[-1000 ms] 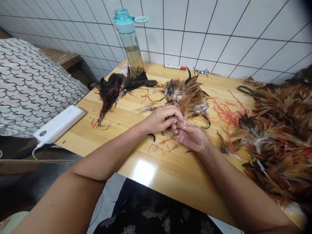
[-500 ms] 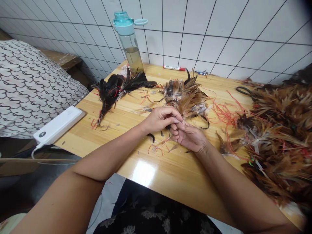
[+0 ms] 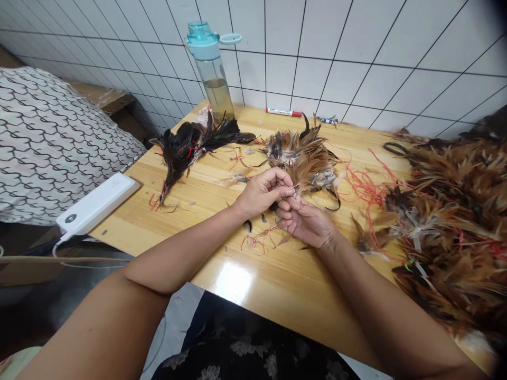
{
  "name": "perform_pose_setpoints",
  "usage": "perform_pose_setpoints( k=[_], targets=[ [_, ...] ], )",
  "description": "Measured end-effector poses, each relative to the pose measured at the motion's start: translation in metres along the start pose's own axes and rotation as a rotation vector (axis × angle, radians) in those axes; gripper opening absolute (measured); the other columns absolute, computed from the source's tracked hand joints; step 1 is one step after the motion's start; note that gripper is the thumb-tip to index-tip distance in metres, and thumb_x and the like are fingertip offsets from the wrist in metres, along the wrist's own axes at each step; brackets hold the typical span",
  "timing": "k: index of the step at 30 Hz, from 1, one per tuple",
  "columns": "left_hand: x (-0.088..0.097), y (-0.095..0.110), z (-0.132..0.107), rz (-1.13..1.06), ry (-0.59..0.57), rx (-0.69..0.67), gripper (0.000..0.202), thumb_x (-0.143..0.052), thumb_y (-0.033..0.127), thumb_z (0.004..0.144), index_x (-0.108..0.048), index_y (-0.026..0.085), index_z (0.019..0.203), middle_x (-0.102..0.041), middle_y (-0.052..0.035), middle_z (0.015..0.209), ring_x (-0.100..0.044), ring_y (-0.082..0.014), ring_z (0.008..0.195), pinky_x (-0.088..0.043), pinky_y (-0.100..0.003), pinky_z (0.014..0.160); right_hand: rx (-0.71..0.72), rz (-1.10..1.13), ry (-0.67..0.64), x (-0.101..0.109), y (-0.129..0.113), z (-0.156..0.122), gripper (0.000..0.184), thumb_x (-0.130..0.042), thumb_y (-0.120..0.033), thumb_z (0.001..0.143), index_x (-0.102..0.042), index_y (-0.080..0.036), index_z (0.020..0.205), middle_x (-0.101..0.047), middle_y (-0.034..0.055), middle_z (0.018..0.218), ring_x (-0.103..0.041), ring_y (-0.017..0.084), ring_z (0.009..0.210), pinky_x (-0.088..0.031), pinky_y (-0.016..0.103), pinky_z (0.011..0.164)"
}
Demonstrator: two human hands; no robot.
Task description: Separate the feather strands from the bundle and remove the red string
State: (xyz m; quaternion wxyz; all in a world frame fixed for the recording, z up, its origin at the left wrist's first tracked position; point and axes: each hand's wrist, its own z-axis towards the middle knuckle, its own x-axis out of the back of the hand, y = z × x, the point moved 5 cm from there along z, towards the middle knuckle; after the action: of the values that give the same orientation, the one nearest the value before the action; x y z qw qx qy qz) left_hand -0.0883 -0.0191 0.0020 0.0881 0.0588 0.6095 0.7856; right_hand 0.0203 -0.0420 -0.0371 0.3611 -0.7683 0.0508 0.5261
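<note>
My left hand [image 3: 267, 194] is closed, its thumb and index finger pinching a thin pale-red thread [image 3: 295, 186]. Touching it from the right, my right hand [image 3: 307, 222] has its palm turned up and its fingertips pressed together. Whatever these fingers grip is mostly hidden; a whitish bit shows at their tips. Just beyond my fingers lies a bundle of brown feathers [image 3: 309, 158], and I cannot tell whether any of them are held. Loose red thread scraps [image 3: 259, 240] and small dark feathers lie on the table below my hands.
Black feathers [image 3: 182, 145] lie at the left, near an upright water bottle [image 3: 217, 89]. A red marker [image 3: 283, 112] rests by the tiled wall. Tangled red string [image 3: 366, 184] and a large pile of brown feathers [image 3: 455, 211] cover the right. A white power bank [image 3: 99, 203] sits at the table's left edge.
My left thumb and index finger have shifted slightly, and the thin thread now shows at their tips. My right hand has stayed nearly in place.
</note>
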Motion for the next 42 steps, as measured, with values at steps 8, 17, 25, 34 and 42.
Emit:
perform_pose_setpoints(
  k=[8, 17, 25, 34, 42],
  targets=[
    [0.004, -0.003, -0.001, 0.075, 0.016, -0.022, 0.018, -0.067, 0.031, 0.081, -0.059, 0.015, 0.085, -0.063, 0.001, 0.071, -0.06, -0.0074, 0.064, -0.047, -0.019, 0.061, -0.001, 0.01, 0.01, -0.002, 0.003, 0.0, 0.02, -0.063, -0.018, 0.084, -0.046, -0.017, 0.073, -0.05, -0.0032, 0.078, -0.044, 0.005, 0.062, -0.039, 0.016, 0.055],
    [0.002, -0.006, 0.001, -0.045, -0.076, 0.019, 0.025, -0.068, 0.037, 0.08, -0.06, 0.014, 0.085, -0.064, -0.0007, 0.072, -0.062, -0.0088, 0.066, -0.049, -0.02, 0.063, 0.005, 0.038, 0.013, -0.004, 0.005, 0.001, 0.021, -0.063, -0.018, 0.084, -0.045, -0.018, 0.074, -0.05, -0.0043, 0.076, -0.043, 0.004, 0.059, -0.038, 0.014, 0.053],
    [0.0, -0.007, 0.004, -0.102, -0.046, -0.01, 0.025, -0.068, 0.036, 0.081, -0.056, 0.014, 0.084, -0.059, 0.0022, 0.074, -0.058, -0.005, 0.063, -0.046, -0.016, 0.061, -0.059, 0.179, 0.028, -0.01, 0.008, 0.0, 0.018, -0.057, -0.012, 0.086, -0.047, -0.016, 0.072, -0.05, -0.0046, 0.067, -0.033, 0.002, 0.047, -0.027, 0.006, 0.038],
    [-0.005, -0.004, 0.0, -0.1, -0.144, 0.11, 0.029, -0.066, 0.039, 0.082, -0.051, 0.014, 0.084, -0.057, 0.0046, 0.058, -0.051, -0.0032, 0.046, -0.04, -0.014, 0.046, 0.003, -0.019, 0.118, -0.003, 0.004, 0.002, 0.019, -0.067, -0.029, 0.083, -0.058, -0.013, 0.077, -0.056, -0.0008, 0.076, -0.033, 0.001, 0.047, -0.023, 0.006, 0.033],
    [-0.006, -0.005, 0.0, -0.138, -0.218, 0.203, 0.031, -0.069, 0.037, 0.08, -0.053, 0.012, 0.086, -0.063, 0.0005, 0.062, -0.058, -0.0058, 0.05, -0.045, -0.016, 0.048, -0.004, -0.078, 0.143, 0.004, 0.003, 0.004, 0.013, -0.063, -0.007, 0.08, -0.056, -0.012, 0.07, -0.057, -0.0002, 0.071, -0.036, 0.001, 0.047, -0.029, 0.006, 0.036]
  ],
)
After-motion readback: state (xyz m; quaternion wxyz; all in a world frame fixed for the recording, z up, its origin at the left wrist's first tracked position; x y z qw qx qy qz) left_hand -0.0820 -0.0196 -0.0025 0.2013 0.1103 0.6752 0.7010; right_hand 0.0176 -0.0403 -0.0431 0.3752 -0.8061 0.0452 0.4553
